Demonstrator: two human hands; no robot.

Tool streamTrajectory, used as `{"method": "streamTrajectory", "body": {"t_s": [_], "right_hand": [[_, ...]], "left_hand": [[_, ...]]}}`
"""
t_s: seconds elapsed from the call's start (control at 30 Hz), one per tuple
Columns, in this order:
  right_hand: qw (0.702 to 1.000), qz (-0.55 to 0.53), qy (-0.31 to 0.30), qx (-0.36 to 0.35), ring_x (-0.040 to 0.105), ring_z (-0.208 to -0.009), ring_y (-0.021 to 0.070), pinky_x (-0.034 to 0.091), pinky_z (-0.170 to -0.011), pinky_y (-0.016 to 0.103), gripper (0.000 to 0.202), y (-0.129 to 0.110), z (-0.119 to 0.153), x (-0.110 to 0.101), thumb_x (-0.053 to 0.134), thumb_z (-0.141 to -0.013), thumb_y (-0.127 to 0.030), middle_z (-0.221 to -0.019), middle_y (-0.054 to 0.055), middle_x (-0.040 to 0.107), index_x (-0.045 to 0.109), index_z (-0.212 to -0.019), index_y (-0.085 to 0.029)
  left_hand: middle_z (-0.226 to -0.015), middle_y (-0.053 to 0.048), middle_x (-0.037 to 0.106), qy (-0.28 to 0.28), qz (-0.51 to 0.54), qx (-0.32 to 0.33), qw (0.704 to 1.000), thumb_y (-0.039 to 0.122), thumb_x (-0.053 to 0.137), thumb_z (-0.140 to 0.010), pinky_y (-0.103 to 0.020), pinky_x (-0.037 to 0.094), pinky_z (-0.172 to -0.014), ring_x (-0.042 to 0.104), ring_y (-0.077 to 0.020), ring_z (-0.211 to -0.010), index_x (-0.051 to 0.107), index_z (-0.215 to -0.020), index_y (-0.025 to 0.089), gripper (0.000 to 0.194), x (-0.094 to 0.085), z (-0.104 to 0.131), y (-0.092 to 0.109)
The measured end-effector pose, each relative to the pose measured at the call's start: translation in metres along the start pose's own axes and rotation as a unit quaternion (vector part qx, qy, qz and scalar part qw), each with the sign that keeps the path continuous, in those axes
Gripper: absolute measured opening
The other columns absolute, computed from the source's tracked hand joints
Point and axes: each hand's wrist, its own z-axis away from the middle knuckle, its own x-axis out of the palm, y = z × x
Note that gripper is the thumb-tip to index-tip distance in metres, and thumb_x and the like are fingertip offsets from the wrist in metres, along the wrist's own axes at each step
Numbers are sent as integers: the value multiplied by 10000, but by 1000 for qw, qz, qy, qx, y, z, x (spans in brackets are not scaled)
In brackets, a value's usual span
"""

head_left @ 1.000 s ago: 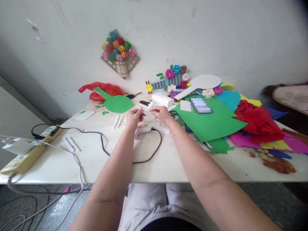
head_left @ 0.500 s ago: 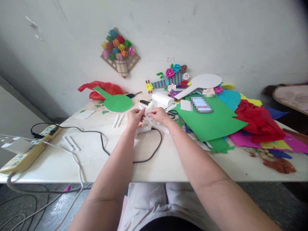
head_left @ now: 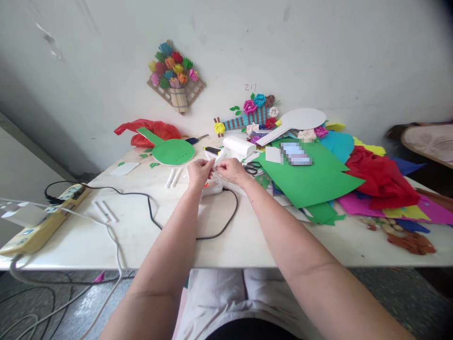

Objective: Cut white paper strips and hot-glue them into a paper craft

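Note:
Over the middle of the white table, my left hand (head_left: 200, 172) and my right hand (head_left: 230, 170) are close together, fingers pinched. A thin, whitish bit shows between them, too small to make out. Just below the hands lies a white tool with an orange part (head_left: 212, 187), partly hidden, with a black cord. Behind them are a white roll (head_left: 239, 146) and a black and yellow cutter (head_left: 212, 150). To the left is a green paddle-shaped board (head_left: 173, 152), with white sticks (head_left: 173, 178) in front of it. Black scissors (head_left: 252, 167) lie right of my right hand.
Green sheets (head_left: 300, 182), a phone (head_left: 296, 154) and red crumpled paper (head_left: 382, 177) cover the right side. A white paddle shape (head_left: 303, 119) lies behind them. At the left edge is a yellow power strip (head_left: 42, 222) with cords. Paper flowers (head_left: 173, 66) hang on the wall.
My right hand has shifted slightly left, and the fingertips of both hands are nearer each other. Objects on the table have not moved.

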Motion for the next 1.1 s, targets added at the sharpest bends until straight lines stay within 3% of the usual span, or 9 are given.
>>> {"method": "streamTrajectory", "body": {"t_s": [0.13, 0.27, 0.53, 0.87, 1.1], "right_hand": [[1000, 16, 4, -14, 423, -586, 112, 267, -546, 230, 224, -1, 0, 2, 459, -754, -201, -614, 18, 566, 619, -607, -145], [997, -71, -14, 27, 446, -575, 108, 310, -555, 218, 192, 5, -2, 7, 471, -746, -200, -581, -4, 545, 611, -628, -142], [935, -315, -42, 157, 429, -480, 70, 363, -502, 197, 117, 12, -3, 11, 502, -712, -187, -581, -31, 535, 602, -685, -132], [960, -240, -51, 136, 488, -558, 76, 392, -580, 201, 227, 7, -3, 4, 492, -671, -94, -700, 5, 632, 685, -786, -126], [978, -194, -38, 68, 488, -580, 102, 363, -585, 213, 177, 13, -2, 7, 538, -695, -222, -575, -20, 568, 684, -678, -123]], "left_hand": [[-426, 19, 519, 4, 2, 2, 1000, 361, 611, -672, -182, 337, -333, 425, -68, -322, 499, -515, 160, 279, 0, -1, -1], [-426, 17, 518, -9, 7, -5, 1000, 340, 587, -699, -176, 352, -348, 433, -63, -332, 490, -515, 159, 276, 0, 0, 0], [-463, -4, 544, -55, 38, -13, 998, 331, 565, -729, -185, 391, -376, 461, -69, -362, 511, -552, 145, 262, -3, 2, 2], [-455, -4, 542, -42, 30, -24, 998, 375, 596, -702, -168, 372, -361, 449, -59, -351, 511, -527, 145, 302, -4, 2, -1], [-442, -6, 542, -38, 12, -27, 999, 385, 593, -700, -181, 351, -344, 433, -64, -325, 509, -515, 152, 310, -4, 1, -1]]}}
